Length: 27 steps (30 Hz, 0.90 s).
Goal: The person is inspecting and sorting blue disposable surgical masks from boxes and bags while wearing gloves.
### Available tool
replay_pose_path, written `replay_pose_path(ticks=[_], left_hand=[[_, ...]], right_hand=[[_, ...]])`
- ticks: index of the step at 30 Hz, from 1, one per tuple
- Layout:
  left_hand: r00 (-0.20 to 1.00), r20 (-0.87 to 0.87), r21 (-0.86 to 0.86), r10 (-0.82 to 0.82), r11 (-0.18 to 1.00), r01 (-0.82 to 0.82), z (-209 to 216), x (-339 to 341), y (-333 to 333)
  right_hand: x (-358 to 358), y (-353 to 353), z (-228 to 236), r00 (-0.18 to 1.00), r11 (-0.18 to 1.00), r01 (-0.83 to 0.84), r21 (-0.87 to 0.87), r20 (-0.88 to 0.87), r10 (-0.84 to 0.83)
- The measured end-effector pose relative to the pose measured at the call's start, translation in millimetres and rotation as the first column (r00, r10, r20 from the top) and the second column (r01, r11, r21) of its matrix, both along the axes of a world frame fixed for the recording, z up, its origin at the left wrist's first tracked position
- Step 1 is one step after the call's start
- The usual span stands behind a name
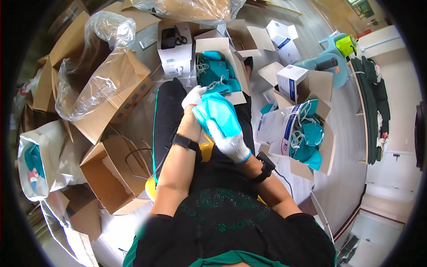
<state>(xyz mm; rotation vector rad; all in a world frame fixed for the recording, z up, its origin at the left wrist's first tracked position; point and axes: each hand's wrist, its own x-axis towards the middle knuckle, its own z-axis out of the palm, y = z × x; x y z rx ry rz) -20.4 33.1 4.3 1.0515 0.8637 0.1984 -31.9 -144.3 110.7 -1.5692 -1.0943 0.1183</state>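
Over my lap I hold a teal face mask [221,111]; I cannot tell whether several are stacked together. My right hand [232,143], in a white knitted glove, is closed on its lower right side with the thumb lying over the top face. My left hand [194,96], gloved too, is at the upper left edge of the mask, its fingers partly hidden and apparently gripping it. Just beyond my hands an open white carton [239,66] holds several loose teal masks [216,73] with pale straps.
To the right, a tipped white box [275,129] spills teal masks [311,133]. Brown cartons [109,175] and clear plastic film [95,84] crowd the left, near a white bag [58,167]. Scissors [180,39] lie on a white box ahead. A blue stool [340,73] stands far right.
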Motion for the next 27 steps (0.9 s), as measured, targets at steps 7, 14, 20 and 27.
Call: replay_pose_path(ticks=[7, 14, 20, 27], left_hand=[[0.814, 0.301, -0.559, 0.497, 0.783, -0.271, 23, 22, 126], [0.644, 0.421, -0.616, 0.639, 0.723, -0.315, 79, -34, 114], [0.836, 0.211, -0.548, 0.506, 0.770, -0.328, 28, -110, 57], [0.819, 0.406, -0.008, 0.405, 0.898, -0.440, 0, -121, 26]], right_hand=[[-46, -48, 29, 0.979, 0.972, -0.202, -0.121, -0.064, 0.196], [46, -31, 26, 0.960, 0.895, 0.262, -0.361, 0.192, -0.203], [33, 65, 68, 0.942, 0.945, -0.081, -0.316, -0.333, -0.031], [-65, 230, 103, 0.777, 0.619, -0.606, -0.500, -0.538, 0.326]])
